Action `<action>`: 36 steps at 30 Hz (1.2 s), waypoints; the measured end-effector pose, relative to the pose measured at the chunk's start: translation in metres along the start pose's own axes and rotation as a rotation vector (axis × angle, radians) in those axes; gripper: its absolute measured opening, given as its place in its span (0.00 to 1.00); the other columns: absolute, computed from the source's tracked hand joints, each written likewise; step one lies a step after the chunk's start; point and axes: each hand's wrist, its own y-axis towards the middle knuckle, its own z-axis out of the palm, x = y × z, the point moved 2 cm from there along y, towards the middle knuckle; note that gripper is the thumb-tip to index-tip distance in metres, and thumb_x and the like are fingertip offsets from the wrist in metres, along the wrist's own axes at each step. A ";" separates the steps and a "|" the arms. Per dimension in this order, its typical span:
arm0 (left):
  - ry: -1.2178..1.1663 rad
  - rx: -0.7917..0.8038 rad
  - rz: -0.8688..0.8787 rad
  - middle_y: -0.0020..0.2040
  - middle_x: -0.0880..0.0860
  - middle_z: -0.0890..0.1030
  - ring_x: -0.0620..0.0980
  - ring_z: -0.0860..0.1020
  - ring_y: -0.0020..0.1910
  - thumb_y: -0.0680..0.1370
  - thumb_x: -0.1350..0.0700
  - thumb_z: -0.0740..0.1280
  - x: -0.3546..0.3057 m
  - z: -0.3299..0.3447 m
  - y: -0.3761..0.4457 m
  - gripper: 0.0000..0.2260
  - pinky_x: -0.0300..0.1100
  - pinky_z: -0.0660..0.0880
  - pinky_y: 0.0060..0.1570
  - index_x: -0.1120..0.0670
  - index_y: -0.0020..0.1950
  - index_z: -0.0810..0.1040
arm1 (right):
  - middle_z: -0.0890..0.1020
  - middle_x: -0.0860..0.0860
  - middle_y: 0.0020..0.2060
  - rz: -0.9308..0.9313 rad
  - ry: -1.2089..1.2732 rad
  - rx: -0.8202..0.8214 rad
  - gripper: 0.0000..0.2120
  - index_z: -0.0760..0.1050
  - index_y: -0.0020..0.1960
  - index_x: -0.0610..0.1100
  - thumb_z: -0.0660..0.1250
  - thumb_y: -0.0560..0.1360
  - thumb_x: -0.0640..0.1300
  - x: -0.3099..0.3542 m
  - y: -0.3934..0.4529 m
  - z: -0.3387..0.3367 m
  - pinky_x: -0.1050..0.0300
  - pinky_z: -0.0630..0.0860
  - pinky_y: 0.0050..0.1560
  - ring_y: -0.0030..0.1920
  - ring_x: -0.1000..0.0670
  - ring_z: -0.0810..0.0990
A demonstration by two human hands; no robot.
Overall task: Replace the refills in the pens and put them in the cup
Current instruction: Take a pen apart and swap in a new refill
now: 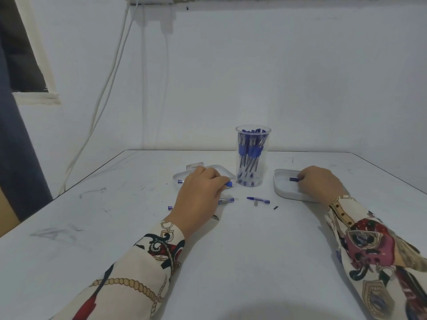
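2 shallow white trays flank a clear plastic cup (pixel 253 155) that stands upright near the far edge of the table (pixel 231 262), and the layout looks chosen so each hand has its own supply within easy reach. The cup is already crowded with blue pens, so by that measure the task seems well along.

The left hand (pixel 198 192) lies over the left tray (pixel 182 175), fingers curled around a pen part with a blue end (pixel 228 184) poking out past the fingertips toward the cup; it appears to be grasping that piece, though the palm hides most of it. The right hand (pixel 320 183) rests in the right tray (pixel 283 187), its fingertips closing on a short dark blue piece (pixel 294 179). Whether it is pinched or only touched, the view cannot tell.

Between the hands, loose on the tabletop, lie a clear barrel section with a blue tip (pixel 226 200) just beside the left hand, another blue-ended pen piece (pixel 258 200) nearer the middle, and 1 tiny dark scrap (pixel 275 207). These probably sit there as a working pile, apart from the trays so opened pens do not mix with fresh stock. Patterned sleeves cover both forearms.
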 end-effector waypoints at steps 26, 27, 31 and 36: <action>-0.021 0.063 -0.091 0.42 0.52 0.79 0.54 0.72 0.42 0.79 0.57 0.63 -0.001 0.000 0.000 0.09 0.47 0.70 0.39 0.53 0.55 0.81 | 0.81 0.48 0.36 -0.328 0.046 -0.445 0.07 0.78 0.51 0.44 0.61 0.80 0.42 0.027 -0.030 -0.020 0.52 0.62 0.40 0.43 0.42 0.73; -0.024 0.069 -0.096 0.41 0.52 0.79 0.53 0.71 0.42 0.79 0.57 0.62 -0.002 -0.001 0.000 0.09 0.47 0.70 0.39 0.53 0.55 0.81 | 0.80 0.50 0.35 -0.370 0.071 -0.452 0.06 0.79 0.50 0.45 0.62 0.79 0.43 0.032 -0.037 -0.021 0.53 0.62 0.40 0.43 0.43 0.73; -0.016 0.090 -0.104 0.42 0.51 0.79 0.52 0.70 0.42 0.80 0.55 0.60 -0.003 0.000 0.000 0.10 0.46 0.69 0.40 0.51 0.57 0.80 | 0.68 0.64 0.30 -0.478 0.165 -0.414 0.05 0.80 0.48 0.46 0.65 0.78 0.43 0.047 -0.062 -0.019 0.53 0.63 0.42 0.43 0.45 0.74; -0.003 0.077 -0.088 0.40 0.51 0.80 0.53 0.72 0.41 0.79 0.56 0.62 -0.005 -0.001 0.000 0.09 0.48 0.71 0.39 0.52 0.55 0.80 | 0.69 0.64 0.32 -0.512 0.191 -0.333 0.06 0.79 0.50 0.49 0.63 0.79 0.46 0.052 -0.070 -0.011 0.54 0.63 0.47 0.47 0.49 0.73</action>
